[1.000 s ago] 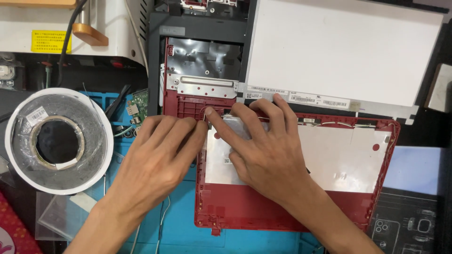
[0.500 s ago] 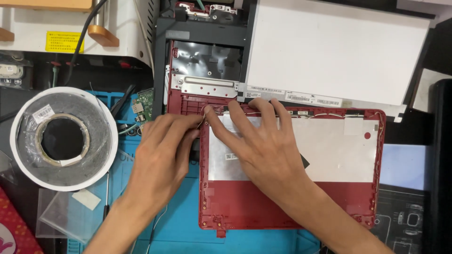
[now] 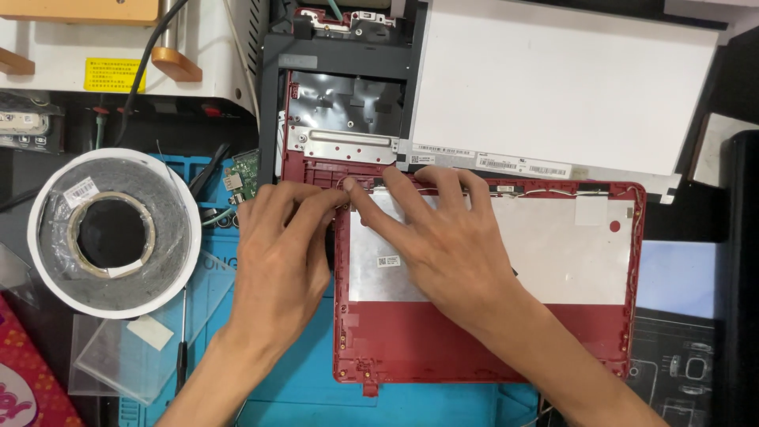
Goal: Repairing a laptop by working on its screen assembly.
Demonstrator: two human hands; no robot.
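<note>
Red laptop lid shell [image 3: 490,340] lies open-side up on the blue mat [image 3: 292,395] on the bench, white screen panel [image 3: 553,87] just above it, big tape roll [image 3: 111,233] at left. My right hand [image 3: 443,245] is spread flat on the shell's silver foil [image 3: 545,245], holding nothing. My left hand [image 3: 285,253] has fingers bunched, tips pressing the shell's top-left corner by the hinge.

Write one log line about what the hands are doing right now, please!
left hand: fingertips at red laptop lid's top-left corner | right hand: flat on foil backing, fingers at top edge | tape roll: left, untouched
</note>
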